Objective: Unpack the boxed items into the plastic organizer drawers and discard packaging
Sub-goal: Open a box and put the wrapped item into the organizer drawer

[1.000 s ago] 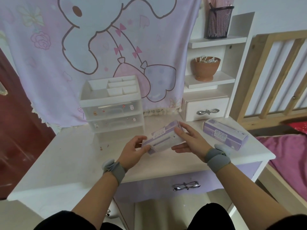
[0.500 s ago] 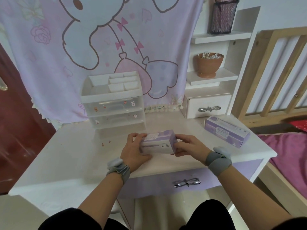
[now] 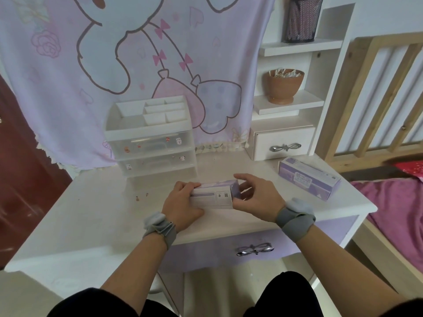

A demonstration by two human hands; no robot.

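A small purple and white box (image 3: pixel 214 195) rests low over the middle of the white desk (image 3: pixel 96 216), held between both hands. My left hand (image 3: pixel 183 203) grips its left end. My right hand (image 3: pixel 258 196) curls around its right end, thumb under and fingers over the end flap. A second purple box (image 3: pixel 307 178) lies on the desk at the right. The clear plastic organizer (image 3: pixel 152 139), with two shut drawers and a divided white top tray, stands at the back of the desk, behind the held box.
A white shelf unit (image 3: pixel 293 104) at the back right holds a mesh pen cup (image 3: pixel 301 19), a brown bowl (image 3: pixel 283 84) and a small drawer (image 3: pixel 285 145). A wooden bed frame (image 3: pixel 384 92) and pink bedding (image 3: pixel 398 216) lie to the right. A cartoon cloth (image 3: pixel 114 65) hangs behind.
The box has come down from a tilted hold above the desk to level and low over it. My right hand has slid to the box's right end.
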